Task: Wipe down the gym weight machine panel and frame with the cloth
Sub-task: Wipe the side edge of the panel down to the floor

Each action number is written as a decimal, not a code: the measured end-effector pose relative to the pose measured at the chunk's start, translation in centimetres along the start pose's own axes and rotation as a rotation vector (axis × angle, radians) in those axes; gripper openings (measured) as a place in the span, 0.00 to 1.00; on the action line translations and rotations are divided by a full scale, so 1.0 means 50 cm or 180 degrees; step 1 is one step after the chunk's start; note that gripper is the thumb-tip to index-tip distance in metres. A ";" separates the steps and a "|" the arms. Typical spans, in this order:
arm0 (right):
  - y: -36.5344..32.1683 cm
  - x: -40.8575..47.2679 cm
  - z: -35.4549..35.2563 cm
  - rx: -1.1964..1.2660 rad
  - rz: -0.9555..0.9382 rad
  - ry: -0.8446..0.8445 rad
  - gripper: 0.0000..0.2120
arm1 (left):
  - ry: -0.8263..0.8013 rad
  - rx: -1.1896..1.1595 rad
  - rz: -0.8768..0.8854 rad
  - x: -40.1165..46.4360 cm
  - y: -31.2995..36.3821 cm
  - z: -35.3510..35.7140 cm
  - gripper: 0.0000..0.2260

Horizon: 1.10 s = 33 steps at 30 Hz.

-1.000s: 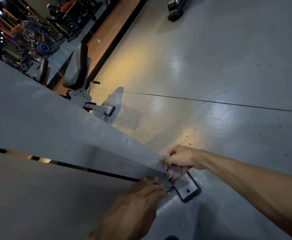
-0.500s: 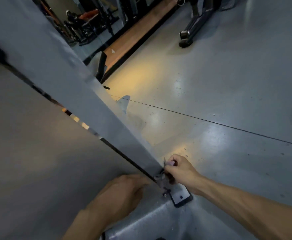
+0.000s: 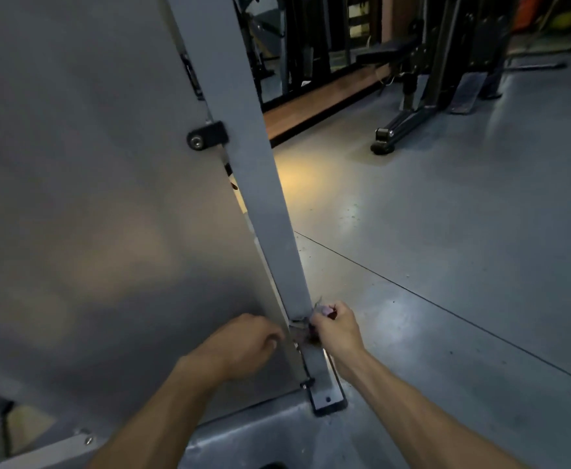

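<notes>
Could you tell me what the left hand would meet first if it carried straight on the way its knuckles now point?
Most likely the frame post: the left hand lies against the panel, fingers curled toward the post's base, where the right hand grips the cloth. Depth is unclear.

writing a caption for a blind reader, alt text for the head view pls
A right hand grips a cloth against the base of a grey frame post; the left hand rests on the grey panel beside it.

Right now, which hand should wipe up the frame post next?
Right hand: it grips the cloth against the post near its base. The left hand rests on the panel, apparently clothless.
</notes>
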State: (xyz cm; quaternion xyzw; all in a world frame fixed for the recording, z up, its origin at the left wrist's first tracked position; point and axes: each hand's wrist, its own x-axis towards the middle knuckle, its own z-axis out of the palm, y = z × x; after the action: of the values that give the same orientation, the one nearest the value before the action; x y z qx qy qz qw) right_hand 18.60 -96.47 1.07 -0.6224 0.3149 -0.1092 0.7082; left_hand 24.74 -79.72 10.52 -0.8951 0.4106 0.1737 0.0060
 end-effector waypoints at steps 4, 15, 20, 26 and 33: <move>-0.057 -0.021 -0.002 -0.0004 -0.0291 -0.0135 0.06 | 0.0133 -0.0137 -0.0078 -0.037 0.029 -0.046 0.15; -0.003 -0.030 0.000 0.0384 0.0316 -0.0121 0.10 | 0.1516 -0.0716 -0.0506 -0.107 0.046 -0.083 0.19; -0.079 -0.032 0.005 0.1190 -0.0261 -0.0242 0.16 | 0.1652 -0.1050 -0.0578 -0.077 0.028 -0.078 0.18; -0.008 -0.030 -0.007 0.0492 0.0013 -0.0012 0.10 | 0.1725 -0.1163 -0.0685 -0.055 0.042 -0.075 0.18; 0.003 -0.030 0.033 0.0392 0.0111 0.0387 0.12 | 0.1847 -0.1170 -0.0681 -0.062 0.024 -0.065 0.19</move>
State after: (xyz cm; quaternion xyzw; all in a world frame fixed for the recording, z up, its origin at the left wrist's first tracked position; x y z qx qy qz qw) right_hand 18.39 -94.29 1.45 -0.5642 0.3608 -0.1536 0.7266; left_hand 22.96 -78.74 14.71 -0.9311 0.2612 -0.0184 -0.2539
